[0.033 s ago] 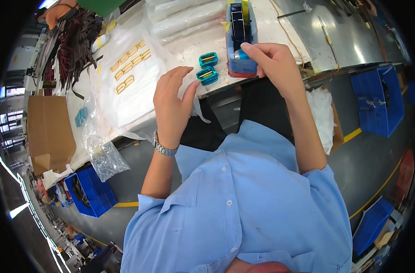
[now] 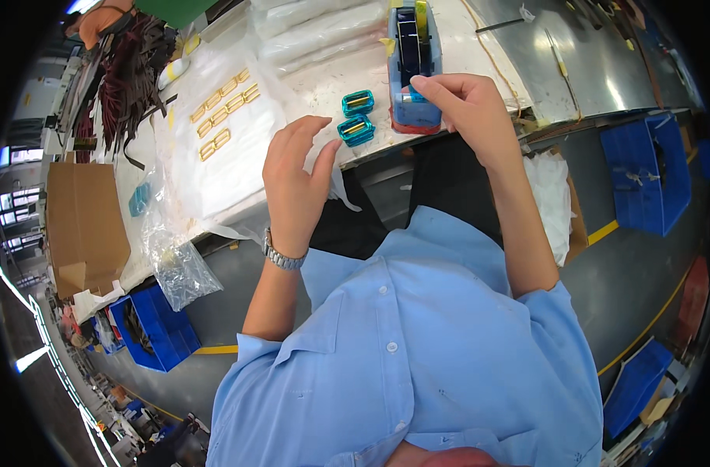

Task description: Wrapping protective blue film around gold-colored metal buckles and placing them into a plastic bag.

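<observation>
My left hand point(image 2: 295, 175), with a metal watch point(image 2: 283, 253) on its wrist, is open over the table's near edge. Thumb and fingers are apart and hold nothing. Just right of its fingertips lie two teal, eight-sided buckle-like pieces point(image 2: 355, 130) with a gold strip in the middle, one behind the other. To their right stands a blue-grey tape dispenser point(image 2: 424, 114) with a red base. At its front end my right hand point(image 2: 475, 113) is closed in a pinch on a bit of clear bluish tape point(image 2: 414, 94). The curled fingers are partly hidden behind the thumb.
Gold rectangular buckles point(image 2: 225, 107) lie in rows on white sheeting left of my left hand. Plastic-wrapped bundles point(image 2: 316, 35) lie at the back. At the left are a clear plastic bag point(image 2: 180, 272) and a cardboard box point(image 2: 86, 222). Blue bins point(image 2: 646, 175) stand on the floor.
</observation>
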A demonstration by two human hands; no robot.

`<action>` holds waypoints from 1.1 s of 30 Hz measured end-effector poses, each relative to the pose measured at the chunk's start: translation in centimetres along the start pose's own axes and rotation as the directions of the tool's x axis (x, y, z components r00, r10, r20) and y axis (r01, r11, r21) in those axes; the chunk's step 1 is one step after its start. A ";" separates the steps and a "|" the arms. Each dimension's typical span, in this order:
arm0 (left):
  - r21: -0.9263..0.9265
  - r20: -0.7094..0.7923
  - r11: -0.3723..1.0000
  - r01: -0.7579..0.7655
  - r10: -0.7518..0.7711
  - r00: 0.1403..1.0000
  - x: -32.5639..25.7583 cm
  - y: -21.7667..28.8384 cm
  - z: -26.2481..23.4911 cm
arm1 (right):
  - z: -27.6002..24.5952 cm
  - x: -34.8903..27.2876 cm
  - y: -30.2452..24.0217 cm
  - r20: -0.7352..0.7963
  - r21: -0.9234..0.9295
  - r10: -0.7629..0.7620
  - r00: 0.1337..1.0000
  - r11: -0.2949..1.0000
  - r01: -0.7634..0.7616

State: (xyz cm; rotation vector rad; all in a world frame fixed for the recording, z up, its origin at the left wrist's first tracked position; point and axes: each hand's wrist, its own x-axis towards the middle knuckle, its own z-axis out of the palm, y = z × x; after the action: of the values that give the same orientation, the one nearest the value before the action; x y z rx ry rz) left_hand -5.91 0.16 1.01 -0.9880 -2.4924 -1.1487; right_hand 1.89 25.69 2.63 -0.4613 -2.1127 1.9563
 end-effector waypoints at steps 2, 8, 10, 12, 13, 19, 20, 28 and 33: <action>-0.029 -0.022 0.999 -0.023 0.023 1.000 -0.4 0.2 -0.2 | 0.3 0.2 0.0 0.026 0.094 -0.005 1.000 0.996 0.002; -0.150 -0.040 0.988 0.037 -0.043 0.998 -0.9 1.2 -1.3 | 1.5 -2.5 -1.9 -0.067 0.239 -0.057 0.996 0.968 0.072; -0.144 -0.054 0.988 0.045 -0.054 0.997 -1.2 1.6 -2.1 | 2.2 -5.3 -1.7 -0.072 0.193 0.016 0.997 0.981 -0.002; -0.130 -0.072 0.990 0.047 -0.057 0.996 -1.3 2.1 -2.9 | 2.3 -8.2 0.7 -0.003 0.204 0.133 0.991 0.970 -0.130; -0.130 -0.095 0.991 0.037 -0.050 0.994 -1.3 2.1 -3.5 | 2.4 -9.5 1.7 0.011 0.213 0.130 0.991 0.968 -0.130; 0.090 -0.217 0.992 0.094 -0.072 0.973 1.4 -3.3 -9.7 | 1.8 -11.8 6.1 0.050 0.216 0.203 0.978 0.954 -0.209; 0.187 -0.185 0.977 0.099 -0.064 0.981 2.3 -5.7 -10.3 | 1.9 -12.0 6.6 0.069 0.244 0.219 0.973 0.942 -0.229; 0.596 0.237 0.796 -0.103 -0.053 0.970 2.7 -15.7 -13.9 | 2.5 -12.2 7.1 0.126 0.345 0.200 0.972 0.910 -0.232; 0.569 0.308 0.814 -0.115 -0.081 0.948 3.5 -16.2 -13.5 | 2.5 -12.3 6.2 0.146 0.359 0.191 0.971 0.904 -0.232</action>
State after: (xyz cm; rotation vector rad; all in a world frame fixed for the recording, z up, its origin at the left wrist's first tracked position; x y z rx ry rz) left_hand -20.20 -15.71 2.15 -1.0578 -2.7942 -0.1595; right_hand 12.85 19.08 -3.14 -0.5364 -1.7387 2.4906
